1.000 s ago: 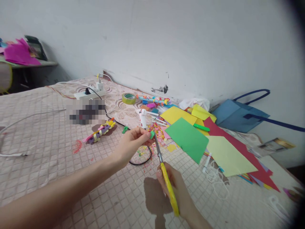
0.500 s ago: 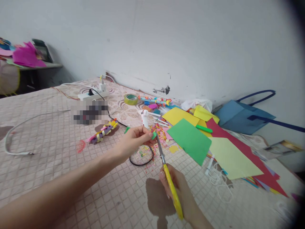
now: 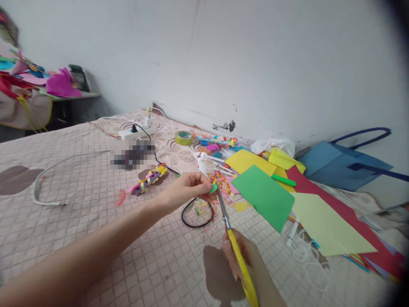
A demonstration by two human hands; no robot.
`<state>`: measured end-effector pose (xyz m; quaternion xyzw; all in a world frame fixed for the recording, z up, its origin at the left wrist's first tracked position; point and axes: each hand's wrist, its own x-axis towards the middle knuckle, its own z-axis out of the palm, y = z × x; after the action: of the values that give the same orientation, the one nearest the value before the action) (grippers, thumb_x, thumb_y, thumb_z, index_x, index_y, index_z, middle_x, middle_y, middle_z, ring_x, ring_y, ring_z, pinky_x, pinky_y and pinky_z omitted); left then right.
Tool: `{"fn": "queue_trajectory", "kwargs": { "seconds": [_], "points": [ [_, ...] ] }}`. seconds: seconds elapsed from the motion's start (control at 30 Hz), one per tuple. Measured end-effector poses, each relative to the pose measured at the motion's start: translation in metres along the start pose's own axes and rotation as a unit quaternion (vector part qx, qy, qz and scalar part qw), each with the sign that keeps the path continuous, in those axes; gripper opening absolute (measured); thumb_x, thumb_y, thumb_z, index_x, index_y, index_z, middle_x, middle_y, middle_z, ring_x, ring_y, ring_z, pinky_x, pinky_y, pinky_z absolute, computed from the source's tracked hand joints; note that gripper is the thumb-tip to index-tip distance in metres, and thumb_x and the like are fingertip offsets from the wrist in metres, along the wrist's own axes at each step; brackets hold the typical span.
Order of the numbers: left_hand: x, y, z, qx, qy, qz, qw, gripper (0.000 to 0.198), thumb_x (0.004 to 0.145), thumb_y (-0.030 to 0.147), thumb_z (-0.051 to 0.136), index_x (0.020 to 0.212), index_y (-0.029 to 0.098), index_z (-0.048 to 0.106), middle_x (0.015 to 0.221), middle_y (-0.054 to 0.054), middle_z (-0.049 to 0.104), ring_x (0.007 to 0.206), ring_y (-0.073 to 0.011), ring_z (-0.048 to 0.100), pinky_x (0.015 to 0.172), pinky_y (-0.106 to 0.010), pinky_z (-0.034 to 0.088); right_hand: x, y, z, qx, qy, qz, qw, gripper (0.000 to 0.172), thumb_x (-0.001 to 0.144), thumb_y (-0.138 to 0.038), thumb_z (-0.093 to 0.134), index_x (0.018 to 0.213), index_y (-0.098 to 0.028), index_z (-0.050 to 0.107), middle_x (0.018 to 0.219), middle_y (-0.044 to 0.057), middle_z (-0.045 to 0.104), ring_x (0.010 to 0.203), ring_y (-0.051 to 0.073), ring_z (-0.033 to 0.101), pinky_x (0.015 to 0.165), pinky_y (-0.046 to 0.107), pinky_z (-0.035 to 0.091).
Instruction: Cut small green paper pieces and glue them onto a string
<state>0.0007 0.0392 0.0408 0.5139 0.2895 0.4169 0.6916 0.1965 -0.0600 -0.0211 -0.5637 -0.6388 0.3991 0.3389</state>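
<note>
left hand (image 3: 187,190) has thumb & fingers together, clamped on a small green piece (image 3: 213,188); right hand (image 3: 254,259) is wrapped round the handles of the yellow scissors (image 3: 237,251), blades pointing up at the piece. so the piece is held up btwn left fingertips & scissor tips, above the quilted cover (image 3: 137,260); can't tell if blades touch it. progress, my read: trimming looks mid-way, since the pc is small & already apart from the big green sheet (image 3: 263,198); whether its outline is done, can't tell b/c fingers hide part of it. one decorated stick (image 3: 148,180) w/ bits on it lies left of the hands, looks mostly made up, tho that's a guess. counts: 1 pr scissors, 1 green pc in hand, 1 big green sheet, 1 pale sheet (image 3: 329,224) next to it, 1 white glue gun (image 3: 202,162), 1 tape roll (image 3: 183,137), 1 green marker (image 3: 283,180), 1 power strip (image 3: 128,134), 1 blue bag (image 3: 338,170). paper scraps (image 3: 221,177) behind the left fingertips: too many & tiny to count.
</note>
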Motion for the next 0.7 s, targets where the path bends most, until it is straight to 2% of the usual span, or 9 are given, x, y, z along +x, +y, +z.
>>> {"fn": "queue_trajectory", "kwargs": {
  "seconds": [0.23,0.5,0.7],
  "points": [
    [0.001,0.001,-0.004,-0.003,-0.026,0.001,1.0,0.018,0.076,0.027,0.068,0.073,0.012,0.058,0.071,-0.004,0.07,0.069,-0.0114,0.067,0.068,-0.022,0.05,0.0,0.008,0.003,0.013,-0.003,-0.003,1.0,0.042,0.08,-0.061,0.045,0.066,-0.021,0.042,0.043,-0.009,0.027,0.035,0.007,0.025,0.035,0.02,0.02],
    [0.001,0.001,-0.005,0.001,-0.029,-0.008,1.0,0.018,0.076,0.026,0.067,0.074,0.012,0.058,0.072,-0.005,0.07,0.07,-0.0117,0.066,0.071,-0.024,0.051,-0.002,0.001,0.003,-0.014,-0.003,0.0,1.0,0.041,0.082,-0.058,0.044,0.065,-0.021,0.04,0.044,-0.008,0.03,0.036,0.007,0.028,0.036,0.02,0.021],
    [0.001,0.001,-0.006,-0.003,-0.03,-0.01,0.999,0.019,0.075,0.028,0.068,0.074,0.012,0.058,0.072,-0.004,0.07,0.069,-0.0117,0.066,0.073,-0.026,0.051,-0.002,-0.003,0.004,-0.004,-0.011,0.01,1.0,0.045,0.079,-0.063,0.044,0.062,-0.022,0.036,0.043,-0.009,0.029,0.036,0.007,0.027,0.036,0.02,0.02]
  ]
}}
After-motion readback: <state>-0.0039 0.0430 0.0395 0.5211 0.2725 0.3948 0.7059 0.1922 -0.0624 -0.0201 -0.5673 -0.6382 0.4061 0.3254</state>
